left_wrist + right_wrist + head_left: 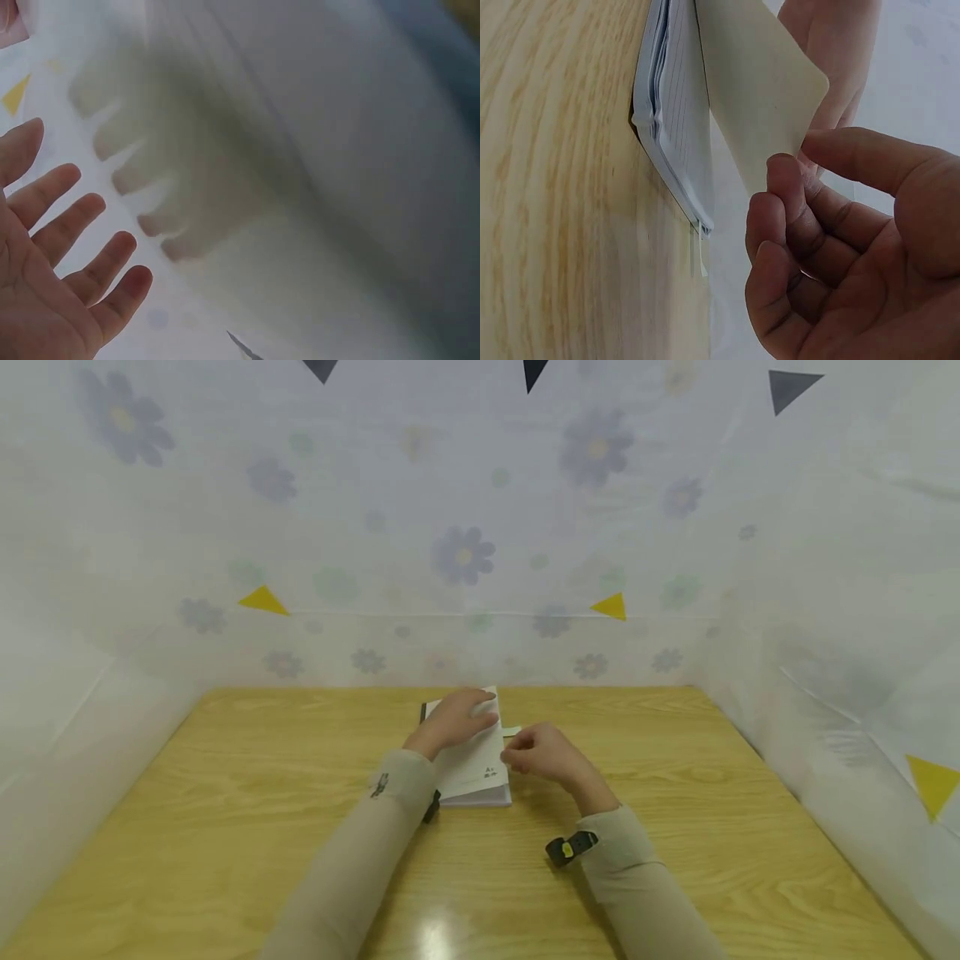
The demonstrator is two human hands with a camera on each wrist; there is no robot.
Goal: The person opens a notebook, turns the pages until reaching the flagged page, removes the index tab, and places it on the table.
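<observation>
Pressing down on a notebook (474, 766) near the middle of a pale wooden bench (225, 827), the left hand (455, 720) lies with fingers straight across the white open pages in the head view. Just to the right, the right hand (545, 753) hovers at the book's edge with fingers curled, beside a small cream slip of paper (512, 732) sticking out from the pages. Both arms wear beige sleeves (360, 852), and a black and yellow band (570, 847) sits at the right wrist. White cloth printed with faded flowers (462, 555) and dotted with yellow and dark triangles walls in the bench on three sides.

From the left wrist, the left hand (56, 262) shows spread and relaxed, fingers straight and apart, over a blurred white surface where its shadow falls; what lies under it cannot be told from this view.

From the right wrist, the right hand (847, 255) pinches a corner of the cream slip (761, 97) between thumb and forefinger, the other fingers curled in below. The slip stands up from the notebook (675, 127), whose lined pages lie stacked on the wood (555, 187). The left hand's fingers (832, 45) rest behind the slip.
</observation>
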